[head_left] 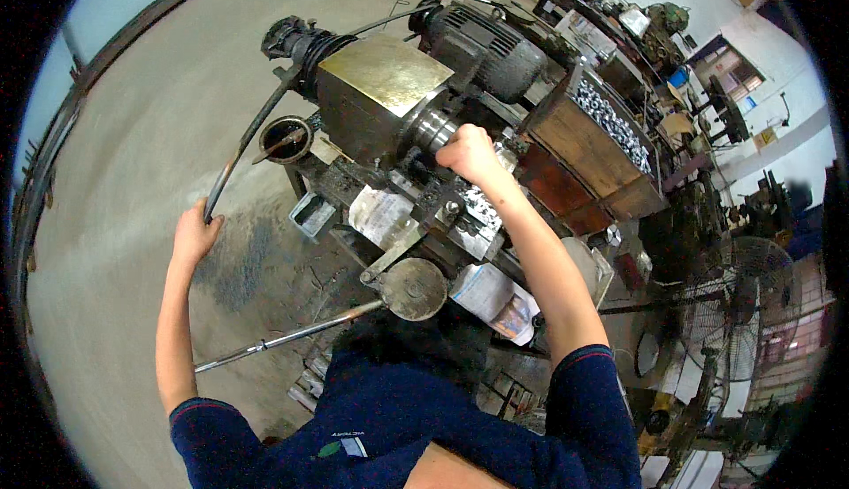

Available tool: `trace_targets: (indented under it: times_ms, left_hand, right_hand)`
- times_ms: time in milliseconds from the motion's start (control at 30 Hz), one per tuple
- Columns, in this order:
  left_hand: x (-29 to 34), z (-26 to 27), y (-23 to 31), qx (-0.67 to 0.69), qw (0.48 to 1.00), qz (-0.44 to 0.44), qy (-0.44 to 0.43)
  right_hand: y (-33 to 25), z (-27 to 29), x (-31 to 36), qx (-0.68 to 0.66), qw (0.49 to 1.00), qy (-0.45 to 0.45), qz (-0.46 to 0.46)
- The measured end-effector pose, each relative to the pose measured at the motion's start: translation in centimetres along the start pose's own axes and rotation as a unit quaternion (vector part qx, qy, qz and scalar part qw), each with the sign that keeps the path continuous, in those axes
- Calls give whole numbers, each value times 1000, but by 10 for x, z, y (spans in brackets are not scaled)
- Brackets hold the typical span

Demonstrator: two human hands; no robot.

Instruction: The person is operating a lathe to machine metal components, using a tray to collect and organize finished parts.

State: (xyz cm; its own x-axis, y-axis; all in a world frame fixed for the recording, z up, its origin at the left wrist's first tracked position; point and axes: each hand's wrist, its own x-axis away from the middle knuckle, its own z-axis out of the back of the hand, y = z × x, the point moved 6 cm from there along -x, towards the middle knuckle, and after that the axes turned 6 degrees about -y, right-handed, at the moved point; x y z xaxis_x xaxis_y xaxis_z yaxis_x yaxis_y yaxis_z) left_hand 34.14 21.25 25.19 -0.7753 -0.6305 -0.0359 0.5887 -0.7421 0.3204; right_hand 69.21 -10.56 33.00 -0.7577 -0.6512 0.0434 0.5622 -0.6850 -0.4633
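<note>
My left hand is wrapped round the lower end of a long dark lever, which runs up to the rear of a small lathe-like machine. At the front of the machine's spindle, my right hand is closed with fingers curled; whatever it may hold there is hidden behind the fist. The machine's boxy headstock has a shiny, oily top plate. Below my right hand sits the tool slide, strewn with metal chips.
A wooden crate full of small metal parts stands to the right, beside an electric motor. A round pot hangs at the machine's left. Nearer me, a long metal bar juts out left. A fan stands far right.
</note>
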Motion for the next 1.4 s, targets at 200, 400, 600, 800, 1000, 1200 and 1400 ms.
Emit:
trace_targets:
  times_ms: [200, 400, 600, 800, 1000, 1200, 1400]
  left_hand:
    - [-65, 19, -74, -204, 978, 35, 11]
    - [-113, 33, -109, -279, 958, 63, 14]
    - [-87, 11, -33, 59, 958, -122, 252]
    - [-75, -212, 35, 68, 986, -32, -150]
    - [-113, -246, 61, -300, 903, -203, -230]
    - [-96, -210, 75, -222, 949, -125, -185]
    - [-61, -182, 62, -60, 958, -113, -255]
  right_hand:
    - [9, 9, -8, -10, 999, 37, -4]
    - [1, 13, -3, 28, 999, 14, 23]
    - [-7, 75, 78, -5, 969, 167, 184]
    - [93, 96, 186, 28, 984, 172, 45]
    - [212, 86, 320, 49, 975, 142, -165]
    - [353, 70, 467, 172, 874, 147, -429]
    - [429, 15, 579, 255, 765, 58, -589]
